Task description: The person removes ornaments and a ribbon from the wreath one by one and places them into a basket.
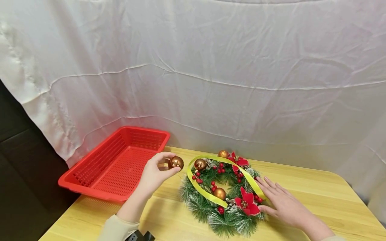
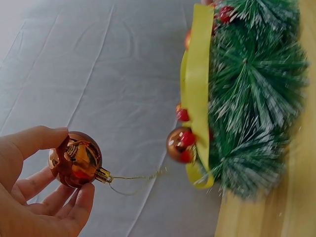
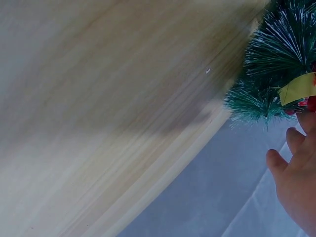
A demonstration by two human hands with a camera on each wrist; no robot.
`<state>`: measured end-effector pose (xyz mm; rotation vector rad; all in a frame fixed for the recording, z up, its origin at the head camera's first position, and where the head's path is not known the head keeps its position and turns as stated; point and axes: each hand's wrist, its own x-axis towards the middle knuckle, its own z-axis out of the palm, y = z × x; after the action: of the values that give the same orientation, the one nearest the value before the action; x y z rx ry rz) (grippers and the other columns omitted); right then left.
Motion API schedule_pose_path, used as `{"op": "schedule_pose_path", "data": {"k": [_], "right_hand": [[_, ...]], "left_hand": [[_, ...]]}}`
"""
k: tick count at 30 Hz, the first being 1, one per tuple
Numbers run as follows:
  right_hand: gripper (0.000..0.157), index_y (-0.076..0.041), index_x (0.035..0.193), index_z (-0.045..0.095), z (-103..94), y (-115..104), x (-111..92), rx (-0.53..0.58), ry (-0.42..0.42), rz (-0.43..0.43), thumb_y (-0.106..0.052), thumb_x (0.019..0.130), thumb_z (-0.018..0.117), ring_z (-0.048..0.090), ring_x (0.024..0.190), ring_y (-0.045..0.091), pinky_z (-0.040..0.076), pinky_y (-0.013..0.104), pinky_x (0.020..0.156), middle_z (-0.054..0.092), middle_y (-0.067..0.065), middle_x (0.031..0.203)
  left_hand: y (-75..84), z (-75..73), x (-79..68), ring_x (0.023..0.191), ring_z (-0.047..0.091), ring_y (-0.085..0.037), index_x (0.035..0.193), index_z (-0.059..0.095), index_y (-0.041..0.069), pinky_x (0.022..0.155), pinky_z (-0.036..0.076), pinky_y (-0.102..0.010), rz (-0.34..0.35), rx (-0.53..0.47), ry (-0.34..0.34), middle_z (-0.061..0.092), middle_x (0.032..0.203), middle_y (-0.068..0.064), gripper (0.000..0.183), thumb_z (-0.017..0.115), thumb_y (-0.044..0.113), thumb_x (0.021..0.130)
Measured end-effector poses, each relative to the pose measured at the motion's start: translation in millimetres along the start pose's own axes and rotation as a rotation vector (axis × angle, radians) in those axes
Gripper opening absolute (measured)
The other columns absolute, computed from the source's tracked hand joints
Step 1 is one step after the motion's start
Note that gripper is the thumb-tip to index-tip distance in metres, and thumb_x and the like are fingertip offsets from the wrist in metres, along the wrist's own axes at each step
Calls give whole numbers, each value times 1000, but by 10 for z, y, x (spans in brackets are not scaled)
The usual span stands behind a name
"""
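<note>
Between thumb and fingers, my left hand (image 1: 153,174) pinches a shiny copper Christmas ball (image 1: 176,163), held up left of the wreath. In the left wrist view a thin gold string loop (image 2: 136,178) trails from the ball's cap. The green wreath (image 1: 199,204) lies on the table with red poinsettias (image 1: 248,202), red berries and several copper and gold balls. A yellow ribbon (image 1: 208,195) loops over it. My right hand (image 1: 283,206) rests at the wreath's right edge, fingers extended and touching it near the ribbon's end; the right wrist view shows only part of that hand.
A red plastic basket (image 1: 90,190) stands on the left of the wooden table (image 1: 319,187), with no items visible inside. A pale cloth (image 1: 229,100) hangs behind the table. Dark furniture (image 1: 24,167) is at the far left.
</note>
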<state>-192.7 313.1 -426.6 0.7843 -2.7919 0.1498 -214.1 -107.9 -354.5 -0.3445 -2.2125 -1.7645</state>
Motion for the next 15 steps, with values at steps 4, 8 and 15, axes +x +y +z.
{"op": "schedule_pose_path", "data": {"k": [4,8,15], "right_hand": [[79,-10,150,29,6,8,-3,-7,4,-5,-56,90,53,10,143,16,-10,15,107,29,11,153],[79,-12,151,29,11,12,-3,-7,6,0,-56,90,53,13,143,18,-10,15,107,29,9,153],[79,-13,151,28,14,22,4,-9,-4,7,-57,90,52,17,142,22,-11,15,107,29,9,154]], "left_hand": [[10,-104,47,90,64,-22,112,66,7,78,53,-29,-12,64,16,67,105,-8,43,82,6,73],[30,-214,89,96,62,-20,113,66,9,82,52,-30,-9,98,34,66,109,-6,42,82,10,74],[25,-484,103,98,60,-20,116,65,8,80,50,-23,-15,149,97,66,109,-9,43,81,14,77]]}}
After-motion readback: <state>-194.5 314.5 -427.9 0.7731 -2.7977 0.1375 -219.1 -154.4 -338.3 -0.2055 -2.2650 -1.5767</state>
